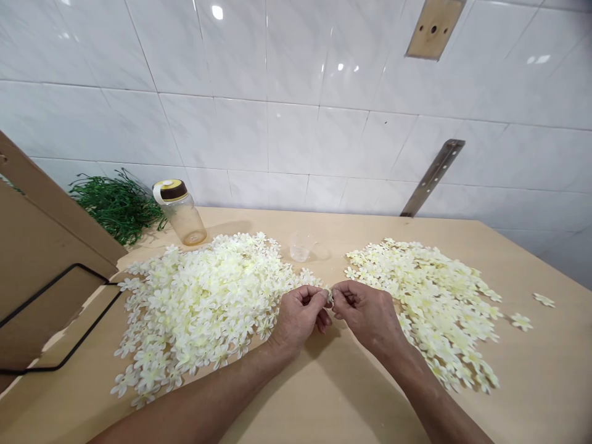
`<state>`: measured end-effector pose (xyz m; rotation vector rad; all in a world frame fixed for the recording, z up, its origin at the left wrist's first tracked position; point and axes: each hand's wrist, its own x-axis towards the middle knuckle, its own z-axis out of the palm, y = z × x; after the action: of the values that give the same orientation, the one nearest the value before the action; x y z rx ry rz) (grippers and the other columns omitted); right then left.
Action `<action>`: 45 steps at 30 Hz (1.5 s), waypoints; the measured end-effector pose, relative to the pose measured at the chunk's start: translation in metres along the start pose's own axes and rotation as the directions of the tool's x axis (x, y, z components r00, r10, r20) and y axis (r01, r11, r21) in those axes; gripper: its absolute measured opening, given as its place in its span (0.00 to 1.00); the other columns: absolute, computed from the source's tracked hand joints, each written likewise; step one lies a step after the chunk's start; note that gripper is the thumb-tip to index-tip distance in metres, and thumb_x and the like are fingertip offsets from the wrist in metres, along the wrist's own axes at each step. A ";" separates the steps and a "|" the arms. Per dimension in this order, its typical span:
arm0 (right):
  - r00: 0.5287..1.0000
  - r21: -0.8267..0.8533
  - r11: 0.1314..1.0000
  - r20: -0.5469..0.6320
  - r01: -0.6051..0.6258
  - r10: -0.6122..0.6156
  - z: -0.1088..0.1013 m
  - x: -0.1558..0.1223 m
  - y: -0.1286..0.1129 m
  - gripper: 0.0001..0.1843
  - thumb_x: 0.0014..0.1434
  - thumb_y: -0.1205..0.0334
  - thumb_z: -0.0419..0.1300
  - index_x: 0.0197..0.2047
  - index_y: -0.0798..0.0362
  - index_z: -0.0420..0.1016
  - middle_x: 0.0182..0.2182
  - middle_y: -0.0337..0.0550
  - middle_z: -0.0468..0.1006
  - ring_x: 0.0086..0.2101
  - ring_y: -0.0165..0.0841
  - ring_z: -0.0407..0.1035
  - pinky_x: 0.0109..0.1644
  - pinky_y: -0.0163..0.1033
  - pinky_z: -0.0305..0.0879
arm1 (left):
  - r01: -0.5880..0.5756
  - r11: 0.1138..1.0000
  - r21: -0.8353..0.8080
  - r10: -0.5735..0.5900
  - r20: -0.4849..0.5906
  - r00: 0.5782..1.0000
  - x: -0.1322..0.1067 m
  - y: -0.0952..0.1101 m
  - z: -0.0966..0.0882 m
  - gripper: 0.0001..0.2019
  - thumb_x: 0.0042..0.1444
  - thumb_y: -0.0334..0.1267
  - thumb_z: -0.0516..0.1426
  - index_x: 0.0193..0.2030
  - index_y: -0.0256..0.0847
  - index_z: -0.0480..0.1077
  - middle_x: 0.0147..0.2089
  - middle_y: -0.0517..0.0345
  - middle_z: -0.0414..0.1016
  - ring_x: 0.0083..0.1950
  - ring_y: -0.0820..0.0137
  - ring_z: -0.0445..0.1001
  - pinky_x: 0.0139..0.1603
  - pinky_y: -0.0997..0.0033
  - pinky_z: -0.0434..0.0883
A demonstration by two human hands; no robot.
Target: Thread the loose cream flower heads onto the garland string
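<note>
My left hand (300, 313) and my right hand (367, 313) meet at the middle of the table, fingertips pinched together. Between them is a small artificial flower (329, 296), pale cream and mostly covered by the fingers. Left of my hands lies a large heaped pile of white artificial flowers (208, 296). On the right a flatter pile of yellowish-white artificial flowers (430, 290) spreads out. A small clear plastic cup (301, 245) stands just beyond my hands, between the two piles.
A clear bottle (185, 216) with a brown and yellow lid stands at the back left, beside green artificial foliage (115, 203). Cardboard (41, 259) and a black metal frame (69, 357) occupy the left edge. Two loose flowers (522, 321) lie at the right. A tiled wall (287, 135) rises behind.
</note>
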<state>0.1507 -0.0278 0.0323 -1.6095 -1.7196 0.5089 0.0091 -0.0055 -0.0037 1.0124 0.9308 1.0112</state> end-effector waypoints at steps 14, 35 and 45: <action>0.986 0.188 0.971 0.110 -0.147 0.128 -0.003 0.002 0.007 0.12 0.58 0.53 0.59 0.34 0.51 0.79 0.24 0.41 0.80 0.26 0.34 0.76 0.31 0.35 0.72 | -0.013 0.997 -0.070 0.013 -0.004 1.000 0.002 -0.003 -0.001 0.16 0.52 0.48 0.62 0.29 0.33 0.72 0.25 0.54 0.73 0.20 0.74 0.69 0.17 0.77 0.65; 0.988 0.131 0.981 0.078 -0.141 0.132 -0.005 0.001 -0.001 0.11 0.59 0.56 0.56 0.33 0.50 0.78 0.22 0.36 0.79 0.23 0.31 0.76 0.28 0.31 0.70 | -0.015 1.000 0.006 0.015 -0.034 0.999 0.006 -0.005 -0.003 0.15 0.55 0.46 0.59 0.28 0.34 0.72 0.19 0.57 0.72 0.17 0.76 0.65 0.17 0.78 0.64; 0.990 0.182 0.978 0.115 -0.104 0.083 0.000 -0.001 0.007 0.10 0.60 0.55 0.57 0.40 0.50 0.75 0.26 0.39 0.80 0.26 0.32 0.76 0.28 0.34 0.73 | -0.036 0.997 0.074 0.042 -0.078 0.996 0.009 -0.008 -0.004 0.13 0.55 0.44 0.58 0.28 0.35 0.71 0.16 0.60 0.70 0.14 0.77 0.64 0.15 0.79 0.64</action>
<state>0.1557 -0.0272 0.0269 -1.5565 -1.6244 0.7931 0.0093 0.0020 -0.0132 1.0605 1.0221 1.0630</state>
